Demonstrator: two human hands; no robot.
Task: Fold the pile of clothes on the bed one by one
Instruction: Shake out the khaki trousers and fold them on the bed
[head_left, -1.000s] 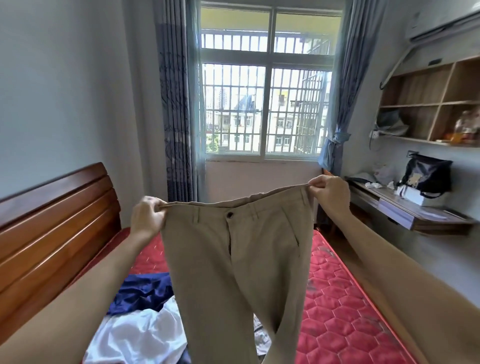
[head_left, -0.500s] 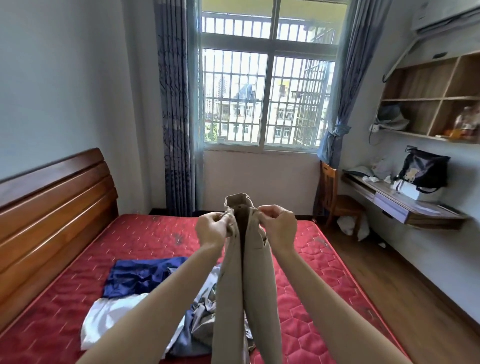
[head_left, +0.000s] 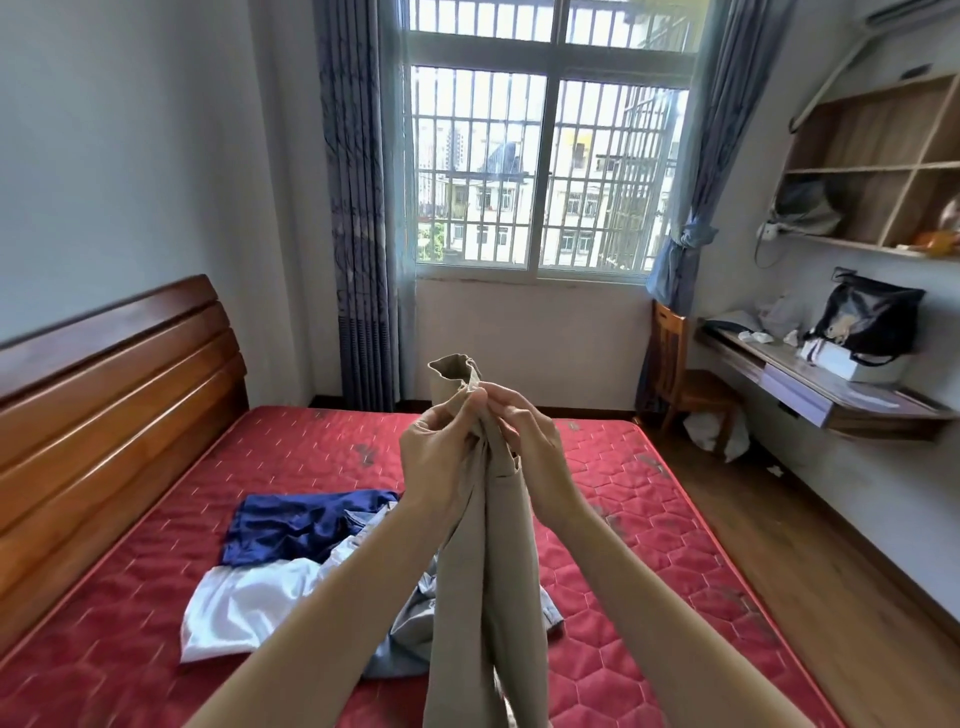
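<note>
- Both hands are up in front of me, pressed close together over the middle of the bed (head_left: 597, 519), and both have hold of the same pair of tan trousers (head_left: 488, 571).
- My left hand (head_left: 441, 457) has its fingers curled round the gathered waistband from the left, thumb and fingertips meeting the cloth near the top.
- My right hand (head_left: 524, 441) pinches the waistband from the other side, fingers bent round the fabric, so the two sides of the waist are brought face to face between my hands.
- One bunched corner of the waistband sticks up above my knuckles.
- Below my hands the trousers hang straight down, the two legs side by side, running out of view at the bottom edge.
- Under and behind the hanging legs lies the rest of the pile on the red quilted mattress: a dark blue garment (head_left: 301, 525) farthest from me, a white garment (head_left: 244, 613) nearer on the left, and a grey garment (head_left: 410, 639) partly hidden by the trousers and my left forearm.
- Left of the bed stands a wooden headboard (head_left: 104, 415).
- Ahead is a barred window (head_left: 540, 166) with blue-grey curtains either side.
- On the right a wall desk (head_left: 810, 389) carries a black bag (head_left: 867, 317), with a wooden chair (head_left: 680, 374) beside it and open shelves (head_left: 878, 166) above.
</note>
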